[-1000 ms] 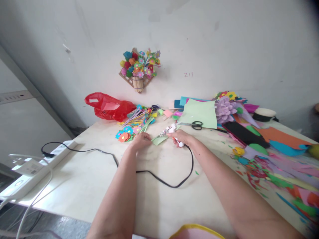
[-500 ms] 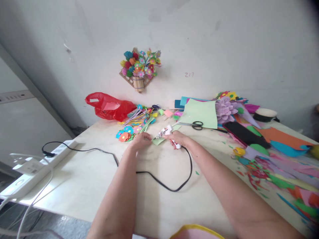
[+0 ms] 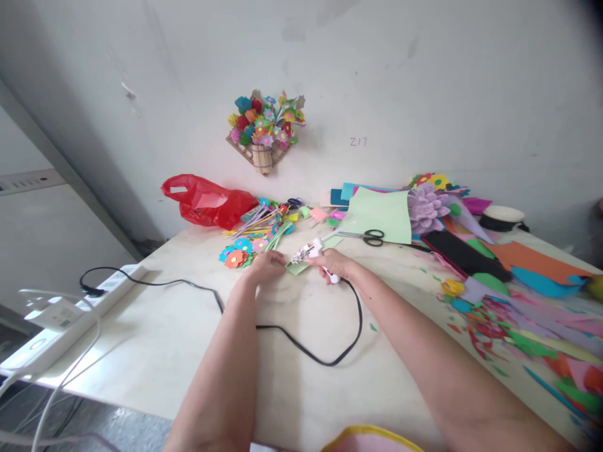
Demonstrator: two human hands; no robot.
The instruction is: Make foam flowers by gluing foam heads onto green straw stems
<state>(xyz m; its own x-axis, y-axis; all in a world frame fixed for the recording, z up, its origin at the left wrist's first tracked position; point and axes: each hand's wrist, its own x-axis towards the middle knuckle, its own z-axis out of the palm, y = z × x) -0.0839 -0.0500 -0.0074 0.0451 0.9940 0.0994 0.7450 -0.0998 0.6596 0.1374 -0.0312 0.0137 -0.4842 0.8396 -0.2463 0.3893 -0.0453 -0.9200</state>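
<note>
My right hand (image 3: 335,261) is wrapped round the grip of a white hot glue gun (image 3: 308,251) with a patterned barrel. A glue stick pokes out of its rear, and the nozzle points left and down. Beneath the gun lies a light green strip (image 3: 296,269) of paper or foam, partly covered by the gun. At the strip's left end, the fingers of my left hand (image 3: 266,267) are bent and pinch its edge; the fingertips are partly hidden. A black cord (image 3: 325,362) loops from the gun's handle across the table.
Craft flowers (image 3: 238,254) and a red plastic bag (image 3: 207,204) lie at the back left. Behind the gun are scissors (image 3: 372,237) and a green sheet (image 3: 377,213). A phone (image 3: 464,253) and colourful scraps (image 3: 499,320) cover the right. A power strip (image 3: 85,320) sits on the left edge.
The glue gun's nozzle has shifted very slightly left along the green strip. My left hand stays at the strip's left end, almost unmoved.
</note>
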